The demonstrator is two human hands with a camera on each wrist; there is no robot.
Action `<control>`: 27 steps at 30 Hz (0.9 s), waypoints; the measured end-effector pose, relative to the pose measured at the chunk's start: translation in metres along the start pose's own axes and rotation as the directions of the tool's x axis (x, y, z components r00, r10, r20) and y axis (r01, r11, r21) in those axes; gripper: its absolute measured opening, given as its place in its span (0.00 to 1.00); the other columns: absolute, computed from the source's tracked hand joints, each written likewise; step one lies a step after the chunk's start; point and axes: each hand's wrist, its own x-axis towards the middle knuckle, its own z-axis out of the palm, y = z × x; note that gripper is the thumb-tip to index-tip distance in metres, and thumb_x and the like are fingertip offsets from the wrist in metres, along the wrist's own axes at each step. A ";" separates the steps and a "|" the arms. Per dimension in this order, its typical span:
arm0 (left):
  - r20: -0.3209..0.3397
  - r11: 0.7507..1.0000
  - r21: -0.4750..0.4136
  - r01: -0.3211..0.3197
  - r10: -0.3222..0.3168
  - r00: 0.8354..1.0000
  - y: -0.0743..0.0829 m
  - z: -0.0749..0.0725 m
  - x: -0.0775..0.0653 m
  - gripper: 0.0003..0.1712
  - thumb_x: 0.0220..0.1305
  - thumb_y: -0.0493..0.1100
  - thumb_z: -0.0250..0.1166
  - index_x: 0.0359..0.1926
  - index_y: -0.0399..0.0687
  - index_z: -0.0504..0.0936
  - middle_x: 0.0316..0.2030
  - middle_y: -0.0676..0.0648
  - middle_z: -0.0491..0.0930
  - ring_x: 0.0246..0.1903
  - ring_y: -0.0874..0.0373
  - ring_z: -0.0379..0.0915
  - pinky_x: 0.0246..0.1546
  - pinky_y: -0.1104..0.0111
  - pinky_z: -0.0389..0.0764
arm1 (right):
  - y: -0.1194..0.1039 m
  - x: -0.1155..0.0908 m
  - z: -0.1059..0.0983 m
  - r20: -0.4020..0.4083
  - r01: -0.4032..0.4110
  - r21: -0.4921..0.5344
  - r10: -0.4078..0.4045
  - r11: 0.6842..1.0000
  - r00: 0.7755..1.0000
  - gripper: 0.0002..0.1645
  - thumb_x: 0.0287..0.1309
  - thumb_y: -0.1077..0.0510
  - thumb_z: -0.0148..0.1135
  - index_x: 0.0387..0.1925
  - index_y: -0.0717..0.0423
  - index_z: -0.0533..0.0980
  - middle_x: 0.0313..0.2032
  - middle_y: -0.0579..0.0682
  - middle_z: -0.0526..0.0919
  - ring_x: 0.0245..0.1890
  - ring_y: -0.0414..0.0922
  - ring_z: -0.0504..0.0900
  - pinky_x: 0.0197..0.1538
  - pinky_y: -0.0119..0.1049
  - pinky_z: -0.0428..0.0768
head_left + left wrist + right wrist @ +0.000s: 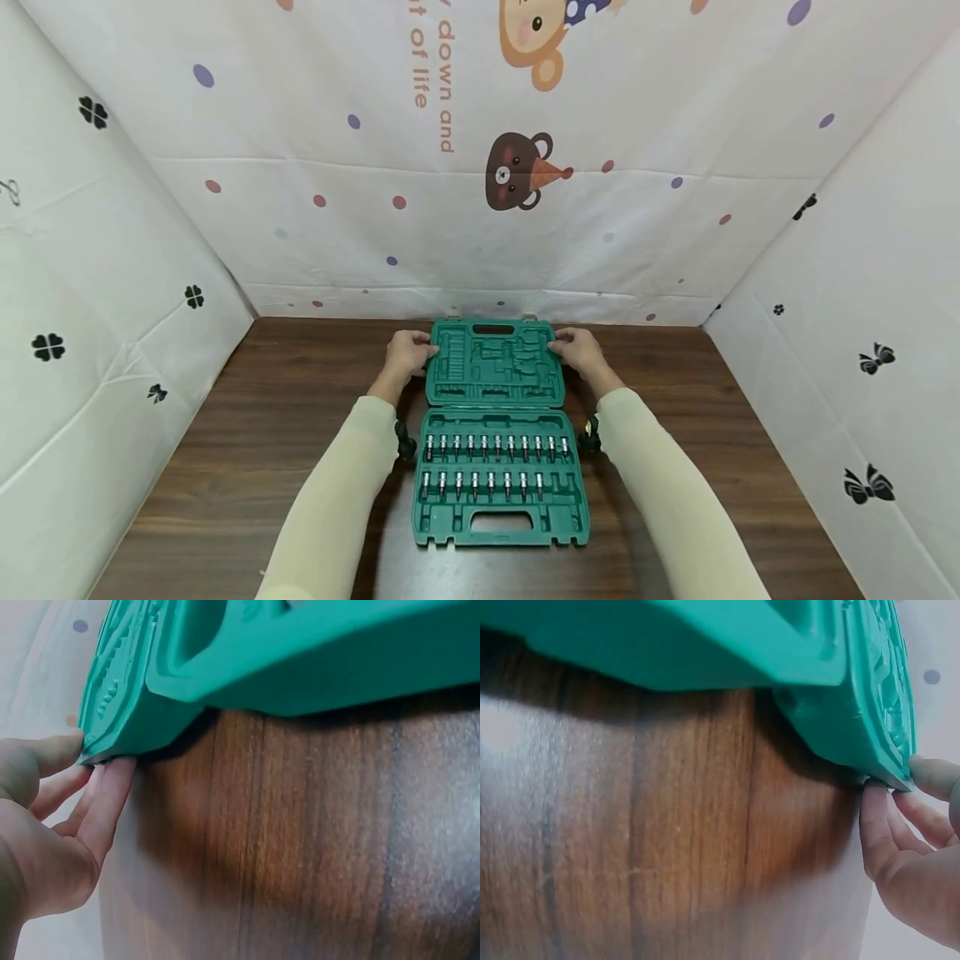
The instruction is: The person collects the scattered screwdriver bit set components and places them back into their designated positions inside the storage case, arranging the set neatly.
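A green plastic tool case (501,533) lies opened flat on the table, its lid (457,392) folded out toward the back wall. Two rows of metal bit sockets (497,448) fill slots in the near half. My left hand (407,354) pinches the left edge of the lid, thumb on the top side and fingers underneath, as the left wrist view shows on the lid's rim (112,739). On the opposite edge, my right hand (581,354) pinches the lid the same way, its thumb (934,778) on the rim. What lies under the lid is hidden.
The brown wooden table (300,467) spreads to both sides of the case. A white patterned cloth wall (300,242) stands right behind the lid, with more cloth walls at left and right. A dark wrist camera (406,442) sits on the left wrist, close beside the case.
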 end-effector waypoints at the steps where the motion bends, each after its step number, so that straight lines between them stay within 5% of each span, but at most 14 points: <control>1: -0.005 1.000 -0.004 0.001 -0.001 1.000 0.001 0.000 0.000 0.21 0.75 0.41 0.64 0.65 0.41 0.79 0.59 0.38 0.80 0.53 0.43 0.81 0.45 0.55 0.89 | 0.000 0.000 0.000 -0.001 0.001 0.007 -0.001 1.000 1.000 0.29 0.77 0.56 0.56 0.73 0.63 0.67 0.67 0.65 0.73 0.62 0.62 0.79 0.64 0.55 0.80; 10: -0.039 0.999 -0.034 0.023 -0.024 0.999 0.009 0.001 0.000 0.19 0.74 0.40 0.65 0.63 0.44 0.80 0.57 0.39 0.81 0.51 0.44 0.82 0.42 0.56 0.90 | -0.004 -0.001 -0.004 -0.021 0.025 0.072 -0.023 0.997 1.000 0.28 0.77 0.60 0.56 0.72 0.65 0.67 0.65 0.67 0.74 0.63 0.61 0.77 0.63 0.53 0.82; 27: -0.103 0.990 -0.056 -0.129 0.122 0.987 0.029 -0.007 -0.011 0.21 0.69 0.37 0.69 0.62 0.45 0.82 0.49 0.41 0.81 0.44 0.47 0.82 0.35 0.57 0.90 | -0.023 -0.017 -0.028 -0.009 0.039 0.168 -0.038 0.985 0.999 0.33 0.75 0.61 0.58 0.76 0.62 0.62 0.71 0.66 0.70 0.68 0.61 0.74 0.68 0.53 0.78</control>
